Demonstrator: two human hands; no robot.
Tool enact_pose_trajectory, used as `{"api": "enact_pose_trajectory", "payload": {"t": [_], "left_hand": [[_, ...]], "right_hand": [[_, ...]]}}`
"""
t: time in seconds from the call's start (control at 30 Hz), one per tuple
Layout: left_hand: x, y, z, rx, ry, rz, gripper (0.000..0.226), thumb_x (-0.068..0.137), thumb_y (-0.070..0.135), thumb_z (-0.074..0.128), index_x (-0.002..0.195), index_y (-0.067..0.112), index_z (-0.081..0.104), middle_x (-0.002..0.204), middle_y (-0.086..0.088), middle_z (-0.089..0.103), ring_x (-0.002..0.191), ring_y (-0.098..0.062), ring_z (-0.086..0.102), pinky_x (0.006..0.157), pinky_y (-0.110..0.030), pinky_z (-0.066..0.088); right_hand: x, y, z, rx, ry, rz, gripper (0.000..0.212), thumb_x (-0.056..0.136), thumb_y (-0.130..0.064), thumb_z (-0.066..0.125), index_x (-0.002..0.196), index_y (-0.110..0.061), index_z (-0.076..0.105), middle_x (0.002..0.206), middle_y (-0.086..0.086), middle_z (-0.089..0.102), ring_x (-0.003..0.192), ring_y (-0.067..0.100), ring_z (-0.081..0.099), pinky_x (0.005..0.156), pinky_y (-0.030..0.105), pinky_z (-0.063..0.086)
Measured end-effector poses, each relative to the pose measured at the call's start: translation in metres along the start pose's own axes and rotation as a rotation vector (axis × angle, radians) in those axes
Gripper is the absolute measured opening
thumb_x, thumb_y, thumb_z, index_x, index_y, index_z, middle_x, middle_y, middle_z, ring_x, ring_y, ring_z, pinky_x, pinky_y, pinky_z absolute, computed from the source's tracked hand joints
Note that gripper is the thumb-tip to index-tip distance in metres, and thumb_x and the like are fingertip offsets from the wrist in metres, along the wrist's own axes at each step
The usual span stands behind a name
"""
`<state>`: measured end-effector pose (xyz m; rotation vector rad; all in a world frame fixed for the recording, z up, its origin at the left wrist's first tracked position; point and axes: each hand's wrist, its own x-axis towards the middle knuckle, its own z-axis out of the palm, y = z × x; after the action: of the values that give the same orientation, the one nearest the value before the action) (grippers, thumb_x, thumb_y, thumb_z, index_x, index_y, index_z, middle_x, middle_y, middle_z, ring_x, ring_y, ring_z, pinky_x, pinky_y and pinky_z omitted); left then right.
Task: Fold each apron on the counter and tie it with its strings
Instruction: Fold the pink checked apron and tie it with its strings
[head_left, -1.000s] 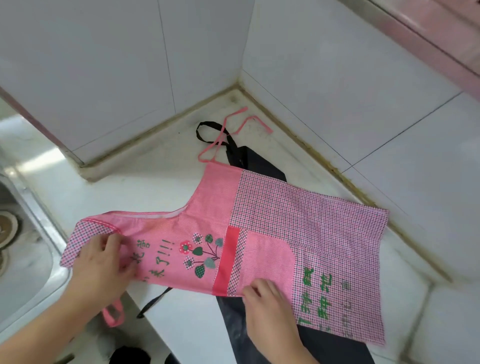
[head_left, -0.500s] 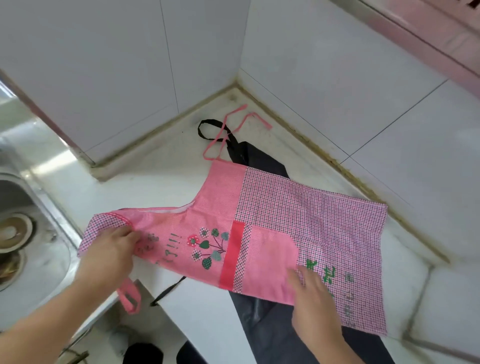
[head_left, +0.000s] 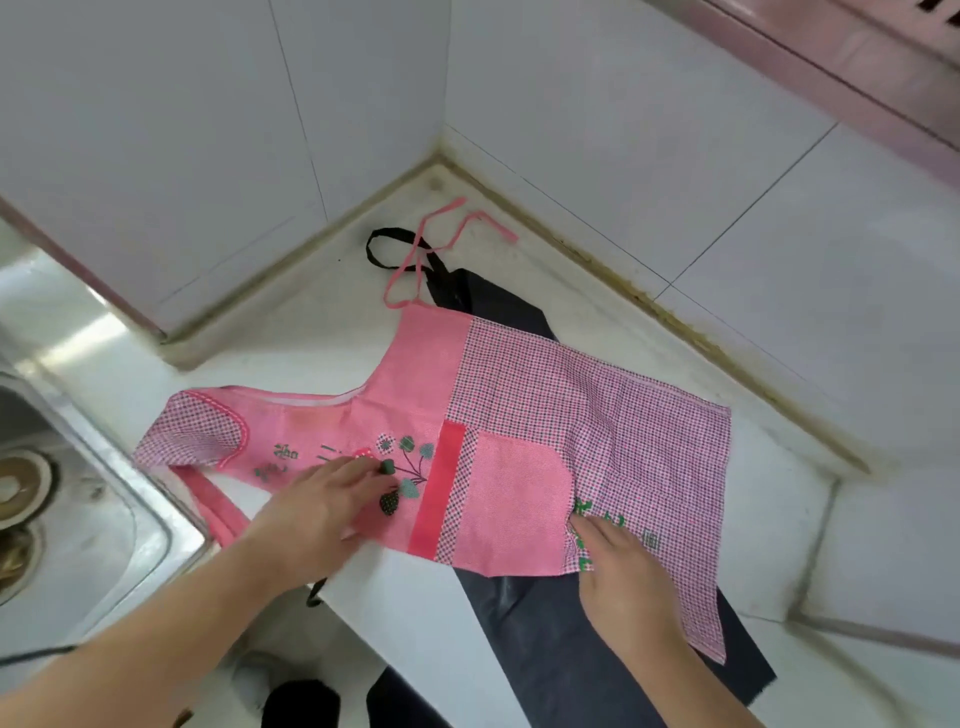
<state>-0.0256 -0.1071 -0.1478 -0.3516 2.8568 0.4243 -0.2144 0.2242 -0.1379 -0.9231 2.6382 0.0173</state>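
A pink apron (head_left: 498, 431) with pink-and-dark checked panels, a red stripe, green lettering and a flower motif in green, pink and black lay over a black apron (head_left: 545, 618) on a white surface (head_left: 291, 353). Its strings (head_left: 441, 234) were pink; the dark apron's loop appeared black. Wall tiles (head_left: 597, 130) were white.

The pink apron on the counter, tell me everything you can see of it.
The pink woven-fabric apron lies folded lengthwise and flat on the white counter, its bib toward the steel sink. It has plain pink and checked panels, a rounded pocket, a flower print and green lettering. Its pink strings trail toward the corner. It rests over a black apron. The left hand and right hand press on it.
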Motion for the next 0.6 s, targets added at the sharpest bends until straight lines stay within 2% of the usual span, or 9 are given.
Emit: {"api": "enact_pose_trajectory", "payload": {"t": [0.03,0.13,0.2,0.23,0.3,0.33,0.4,0.5,0.6], "left_hand": [[0.002,0.003,0.005,0.026,-0.011,-0.028,0.072,0.065,0.028,0.091,0.133,0.030,0.068,0.140,0.002,0.065,0.125,-0.026,0.065,0.096,-0.050,0.058],[0.003,-0.009,0.016,0.049,0.057,-0.092,0.049,0.066,0.000,0.087,0.110,0.019,0.078,0.113,-0.005,0.076,0.100,-0.030,0.074,0.075,-0.046,0.064],[0.002,-0.019,0.005,0.031,0.077,-0.127,0.039,0.070,-0.008,0.082,0.100,0.017,0.077,0.085,-0.005,0.075,0.068,-0.027,0.071,0.052,-0.033,0.055],[0.001,-0.022,-0.012,-0.002,0.031,-0.156,0.032,0.079,-0.003,0.078,0.100,0.022,0.075,0.077,0.000,0.072,0.059,-0.021,0.067,0.047,-0.027,0.046],[0.009,-0.028,-0.051,-0.029,-0.251,-0.138,0.016,0.098,0.022,0.061,0.103,0.036,0.068,0.078,0.011,0.068,0.064,-0.007,0.063,0.054,-0.020,0.041],[0.016,-0.030,-0.069,-0.033,-0.397,-0.133,0.011,0.100,0.032,0.056,0.098,0.038,0.065,0.081,0.014,0.067,0.071,-0.003,0.062,0.060,-0.018,0.040],[0.034,-0.033,-0.095,0.023,-0.588,-0.193,0.017,0.092,0.043,0.058,0.076,0.037,0.059,0.078,0.017,0.064,0.073,-0.004,0.059,0.064,-0.020,0.042],[0.065,-0.036,-0.111,0.128,-0.511,-0.219,0.023,0.086,0.044,0.062,0.066,0.033,0.059,0.071,0.012,0.065,0.067,-0.010,0.060,0.067,-0.027,0.051],[0.091,-0.032,-0.112,0.148,-0.219,-0.251,0.010,0.094,0.037,0.061,0.091,0.033,0.070,0.084,0.007,0.062,0.083,-0.021,0.061,0.071,-0.029,0.050]], "right_hand": [[-0.002,0.001,-0.001,0.002,-0.009,0.012,0.066,0.081,-0.014,0.080,0.144,-0.026,0.062,0.141,-0.011,0.065,0.123,0.014,0.065,0.089,0.030,0.060],[-0.012,0.018,-0.002,-0.027,-0.032,0.046,0.068,0.081,-0.005,0.078,0.143,-0.028,0.063,0.139,-0.011,0.066,0.121,0.015,0.066,0.089,0.029,0.059],[-0.018,0.032,-0.005,-0.040,-0.045,0.074,0.059,0.085,-0.001,0.074,0.137,-0.028,0.068,0.133,-0.008,0.071,0.118,0.017,0.068,0.095,0.033,0.057],[-0.019,0.036,-0.012,-0.044,-0.083,0.071,0.051,0.090,-0.003,0.070,0.134,-0.029,0.070,0.126,-0.007,0.074,0.111,0.017,0.069,0.094,0.033,0.058],[-0.017,0.048,-0.028,-0.008,-0.245,0.051,0.031,0.100,-0.014,0.061,0.119,-0.035,0.073,0.105,-0.008,0.075,0.092,0.014,0.068,0.081,0.028,0.057],[-0.013,0.054,-0.038,0.039,-0.359,0.054,0.019,0.103,-0.022,0.060,0.105,-0.036,0.073,0.093,-0.008,0.072,0.085,0.014,0.067,0.072,0.025,0.053],[0.000,0.062,-0.056,0.159,-0.495,0.082,0.016,0.101,-0.034,0.067,0.085,-0.031,0.069,0.076,-0.011,0.060,0.073,0.010,0.065,0.059,0.021,0.041],[0.027,0.071,-0.078,0.221,-0.467,0.123,0.012,0.098,-0.033,0.072,0.087,-0.037,0.070,0.081,-0.014,0.064,0.071,0.006,0.065,0.064,0.021,0.046],[0.061,0.084,-0.083,0.150,-0.327,0.152,0.019,0.103,-0.025,0.063,0.118,-0.029,0.075,0.110,-0.003,0.074,0.083,0.010,0.066,0.079,0.029,0.054]]}}
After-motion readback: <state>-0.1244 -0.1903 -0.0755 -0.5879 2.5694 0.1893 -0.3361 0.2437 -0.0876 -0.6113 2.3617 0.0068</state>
